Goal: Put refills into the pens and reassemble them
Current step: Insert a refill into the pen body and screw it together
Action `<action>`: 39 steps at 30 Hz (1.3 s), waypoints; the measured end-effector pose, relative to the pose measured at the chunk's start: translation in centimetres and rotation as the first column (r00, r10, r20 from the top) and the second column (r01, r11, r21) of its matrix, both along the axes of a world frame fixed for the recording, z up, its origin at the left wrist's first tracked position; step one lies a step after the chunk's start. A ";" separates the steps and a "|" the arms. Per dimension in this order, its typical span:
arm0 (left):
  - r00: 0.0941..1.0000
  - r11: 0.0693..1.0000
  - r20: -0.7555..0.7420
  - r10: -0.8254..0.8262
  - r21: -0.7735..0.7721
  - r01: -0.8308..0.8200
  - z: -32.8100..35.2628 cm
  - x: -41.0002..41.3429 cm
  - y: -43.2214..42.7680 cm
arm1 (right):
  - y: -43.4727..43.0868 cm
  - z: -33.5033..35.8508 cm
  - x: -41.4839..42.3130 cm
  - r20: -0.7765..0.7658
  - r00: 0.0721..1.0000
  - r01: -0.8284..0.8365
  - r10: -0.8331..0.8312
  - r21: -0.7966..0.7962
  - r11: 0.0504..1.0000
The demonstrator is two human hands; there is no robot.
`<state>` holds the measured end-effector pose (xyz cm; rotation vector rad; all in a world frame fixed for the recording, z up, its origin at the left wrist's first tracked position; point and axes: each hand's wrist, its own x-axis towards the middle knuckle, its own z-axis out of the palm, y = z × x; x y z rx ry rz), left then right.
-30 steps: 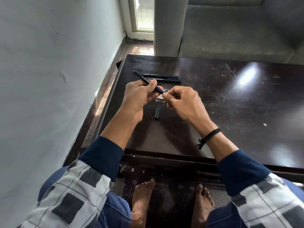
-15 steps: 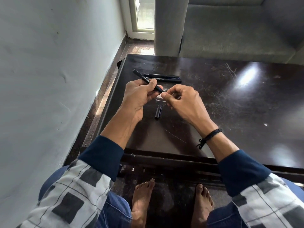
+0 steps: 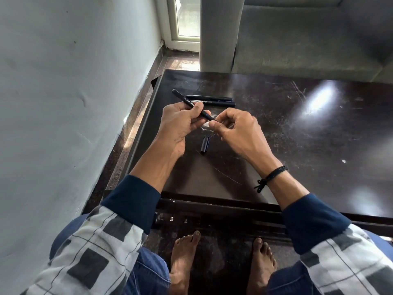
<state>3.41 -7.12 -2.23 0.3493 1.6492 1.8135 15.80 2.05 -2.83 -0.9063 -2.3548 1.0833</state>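
Note:
My left hand (image 3: 180,122) grips a black pen barrel (image 3: 184,99) with white lettering, its back end pointing up and left. My right hand (image 3: 236,128) pinches the pen's tip end, thumb and forefinger closed right at the barrel's front; what lies between those fingers is too small to make out. A black pen cap (image 3: 205,145) lies on the dark table (image 3: 297,128) just below both hands. Two more black pens (image 3: 212,100) lie side by side beyond the hands.
A pale wall runs along the left, close to the table's left edge. A grey sofa (image 3: 308,39) stands behind the table's far edge. My bare feet rest on the floor under the near edge. A bright glare patch lies on the table's right half.
My right hand's thumb and forefinger have shifted slightly at the pen's tip. The left hand and barrel stay almost where they were.

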 end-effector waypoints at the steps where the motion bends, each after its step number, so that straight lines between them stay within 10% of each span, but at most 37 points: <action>1: 1.000 1.000 0.004 -0.003 0.000 0.003 0.0 0.1 0.0 | 0.0 0.1 0.0 0.009 1.000 -0.001 0.001 0.005 1.000; 39: 1.000 1.000 0.009 -0.005 -0.008 0.005 0.1 0.2 0.0 | -0.1 0.0 -0.1 0.041 0.999 0.009 -0.009 0.012 1.000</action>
